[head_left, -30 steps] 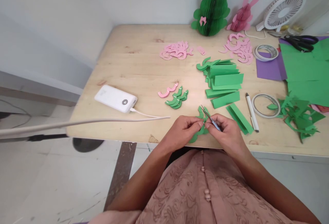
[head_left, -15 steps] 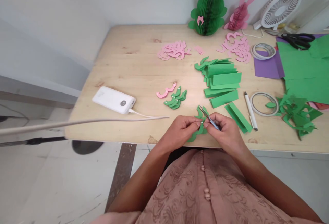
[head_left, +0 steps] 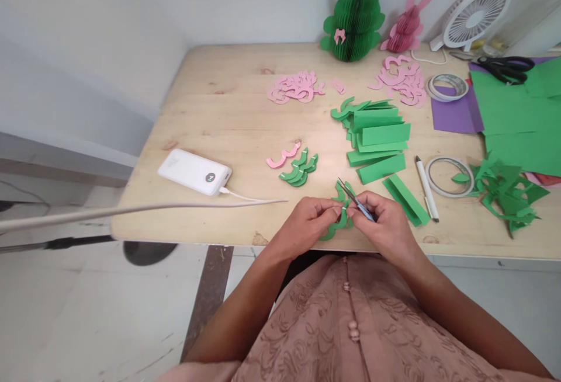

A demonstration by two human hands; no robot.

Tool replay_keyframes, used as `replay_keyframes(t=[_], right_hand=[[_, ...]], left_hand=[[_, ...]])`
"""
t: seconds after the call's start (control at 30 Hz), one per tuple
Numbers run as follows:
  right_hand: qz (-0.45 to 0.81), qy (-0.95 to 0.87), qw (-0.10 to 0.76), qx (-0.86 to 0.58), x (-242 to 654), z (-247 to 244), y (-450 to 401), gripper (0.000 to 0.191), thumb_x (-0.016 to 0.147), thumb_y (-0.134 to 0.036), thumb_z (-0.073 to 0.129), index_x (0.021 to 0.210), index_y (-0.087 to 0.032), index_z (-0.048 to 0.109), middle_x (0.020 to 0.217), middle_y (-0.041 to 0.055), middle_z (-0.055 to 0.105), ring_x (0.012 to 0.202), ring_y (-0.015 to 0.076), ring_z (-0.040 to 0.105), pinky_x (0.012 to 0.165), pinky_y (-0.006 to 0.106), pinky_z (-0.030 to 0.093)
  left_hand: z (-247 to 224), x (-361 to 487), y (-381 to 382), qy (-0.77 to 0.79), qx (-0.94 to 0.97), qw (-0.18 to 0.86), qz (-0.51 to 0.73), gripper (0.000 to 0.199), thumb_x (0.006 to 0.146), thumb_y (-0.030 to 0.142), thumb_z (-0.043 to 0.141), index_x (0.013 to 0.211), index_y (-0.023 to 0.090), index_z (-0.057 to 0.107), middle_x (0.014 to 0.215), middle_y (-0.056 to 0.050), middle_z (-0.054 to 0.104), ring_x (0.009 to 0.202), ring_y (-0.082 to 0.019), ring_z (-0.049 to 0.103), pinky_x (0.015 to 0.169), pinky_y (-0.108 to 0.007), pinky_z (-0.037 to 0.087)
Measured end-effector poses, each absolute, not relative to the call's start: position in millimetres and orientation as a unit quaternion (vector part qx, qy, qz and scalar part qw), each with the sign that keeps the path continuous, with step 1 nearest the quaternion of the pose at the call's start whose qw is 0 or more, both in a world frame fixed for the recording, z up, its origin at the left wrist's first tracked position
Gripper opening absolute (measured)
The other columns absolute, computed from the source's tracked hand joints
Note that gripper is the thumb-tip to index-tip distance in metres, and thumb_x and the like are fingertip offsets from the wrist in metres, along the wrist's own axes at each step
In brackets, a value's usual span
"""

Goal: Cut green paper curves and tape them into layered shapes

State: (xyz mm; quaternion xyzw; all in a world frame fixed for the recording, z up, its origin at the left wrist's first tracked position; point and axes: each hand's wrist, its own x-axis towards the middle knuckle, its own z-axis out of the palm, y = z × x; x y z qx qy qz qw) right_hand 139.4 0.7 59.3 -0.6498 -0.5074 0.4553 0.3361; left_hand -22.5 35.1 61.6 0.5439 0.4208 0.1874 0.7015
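My left hand (head_left: 312, 223) pinches the edge of a wavy green paper cutout (head_left: 331, 232) near the table's front edge. My right hand (head_left: 385, 224) is closed around small scissors (head_left: 362, 208), whose blades point up and left over the green paper. Its fingertips also meet the paper beside my left fingertips. Just up and left lie several scalloped green cutouts (head_left: 300, 170) with pale marks and a pink scalloped strip (head_left: 284, 156). Folded green strips (head_left: 385, 135) are heaped beyond my right hand, and one folded strip (head_left: 405, 200) lies beside it.
On the wooden table (head_left: 228, 107) are a white power bank (head_left: 193, 170) with a cable, pink cutouts (head_left: 295, 87), a marker (head_left: 427, 189), tape rolls (head_left: 449, 176), green scraps (head_left: 511, 195) and black scissors (head_left: 504, 69). Paper rabbits (head_left: 357, 20) and a fan (head_left: 475, 18) stand behind.
The camera view has shifted very slightly. Both hands keep nearly the same position on the green paper, with the scissors still in my right hand.
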Motion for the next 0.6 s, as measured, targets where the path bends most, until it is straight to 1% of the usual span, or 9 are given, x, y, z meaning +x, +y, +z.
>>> replay_keyframes(t=[0.27, 0.6], right_hand=[[0.458, -0.508, 0.336, -0.647, 140.2, 57.3, 1.1, 0.009, 0.072, -0.026, 0.059, 0.067, -0.019, 0.056, 0.055, -0.0045, 0.048, 0.052, 0.0102, 0.043, 0.049, 0.022, 0.035], [0.448, -0.514, 0.331, -0.652, 139.8, 56.9, 0.7, 0.008, 0.073, -0.025, 0.058, 0.068, -0.019, 0.056, 0.056, -0.004, 0.048, 0.053, 0.0101, 0.042, 0.049, 0.022, 0.035]], left_hand=[[60.9, -22.4, 34.1, 0.429, 0.539, 0.699, 0.193, 0.032, 0.083, 0.041, 0.048, 0.068, 0.014, 0.055, 0.064, 0.002, 0.036, 0.058, -0.009, 0.031, 0.049, -0.019, 0.028], [62.8, -21.1, 32.4, 0.443, 0.521, 0.703, 0.194, 0.028, 0.079, 0.037, 0.051, 0.073, 0.013, 0.063, 0.063, 0.001, 0.042, 0.058, -0.009, 0.035, 0.05, -0.019, 0.03]])
